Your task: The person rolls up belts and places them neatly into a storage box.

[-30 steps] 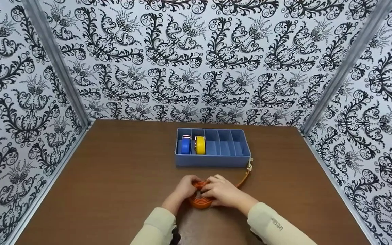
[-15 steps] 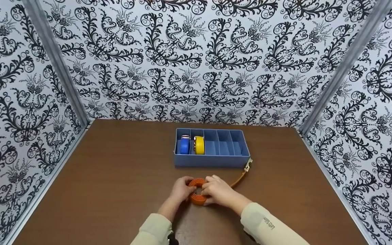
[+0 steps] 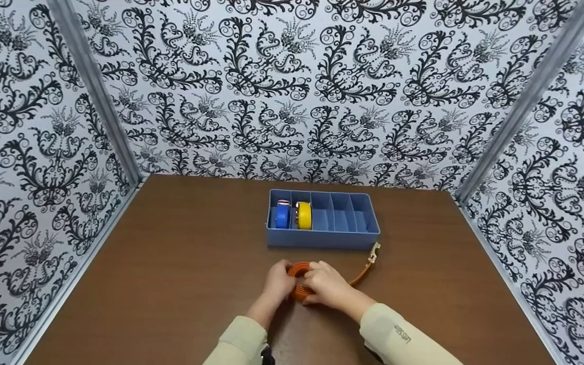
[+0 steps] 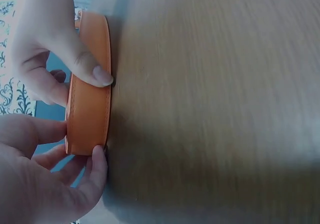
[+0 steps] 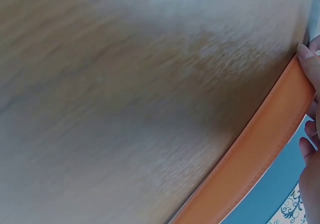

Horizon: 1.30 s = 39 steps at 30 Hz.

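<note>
On the table, an orange belt (image 3: 300,269) stands coiled on edge, its stitched face showing in the left wrist view. My left hand (image 3: 278,284) grips the coil's left side, fingertips at its lower edge. From the right, my right hand (image 3: 328,286) holds the coil with fingertips at its centre opening and the thumb pressed on the near face. A loose orange strap (image 5: 260,139) runs from the coil to the right, ending in a gold-coloured metal buckle (image 3: 374,252) beside the box corner. Parts of the coil are hidden behind the hands.
A blue box (image 3: 322,239) with several compartments stands beyond the hands. At its left are a rolled blue belt (image 3: 282,217) and a rolled yellow belt (image 3: 304,217). Patterned walls (image 3: 292,101) enclose the brown table (image 3: 185,243) at the back and sides.
The coil and both hands have shifted slightly toward the box. The buckle end has drawn a little away from the box's front corner. The head view has swung slightly.
</note>
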Tool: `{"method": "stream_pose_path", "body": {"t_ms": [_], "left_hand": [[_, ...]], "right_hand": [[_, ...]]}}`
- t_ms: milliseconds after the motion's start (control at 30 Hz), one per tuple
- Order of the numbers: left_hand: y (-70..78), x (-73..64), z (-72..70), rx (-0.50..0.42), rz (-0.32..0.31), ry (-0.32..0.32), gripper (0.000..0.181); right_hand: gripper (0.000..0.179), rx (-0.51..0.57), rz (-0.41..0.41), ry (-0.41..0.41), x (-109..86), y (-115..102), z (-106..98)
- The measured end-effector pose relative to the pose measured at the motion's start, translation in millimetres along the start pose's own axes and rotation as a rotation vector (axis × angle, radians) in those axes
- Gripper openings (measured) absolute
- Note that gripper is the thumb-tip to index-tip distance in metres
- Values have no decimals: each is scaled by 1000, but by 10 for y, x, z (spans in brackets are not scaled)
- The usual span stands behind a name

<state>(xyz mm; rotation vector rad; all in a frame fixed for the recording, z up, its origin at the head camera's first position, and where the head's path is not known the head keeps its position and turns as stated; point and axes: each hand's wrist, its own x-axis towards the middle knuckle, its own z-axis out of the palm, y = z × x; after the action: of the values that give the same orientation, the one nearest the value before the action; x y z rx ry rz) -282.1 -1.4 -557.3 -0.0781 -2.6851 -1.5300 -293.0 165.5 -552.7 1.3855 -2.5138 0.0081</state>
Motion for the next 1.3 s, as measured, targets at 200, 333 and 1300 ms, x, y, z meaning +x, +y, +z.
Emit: {"method": "stream_pose_path", "body": {"t_ms": [200, 333, 1300], "left_hand": [[31, 61, -34, 70, 71, -136, 37], [49, 100, -91, 146, 125, -232, 36], [-16, -9, 15, -5, -42, 37, 41]], "right_hand": [[36, 36, -50, -49, -38, 31, -79], [41, 51, -100, -65, -55, 62, -137], [24, 59, 72, -69, 78, -46, -70]]}}
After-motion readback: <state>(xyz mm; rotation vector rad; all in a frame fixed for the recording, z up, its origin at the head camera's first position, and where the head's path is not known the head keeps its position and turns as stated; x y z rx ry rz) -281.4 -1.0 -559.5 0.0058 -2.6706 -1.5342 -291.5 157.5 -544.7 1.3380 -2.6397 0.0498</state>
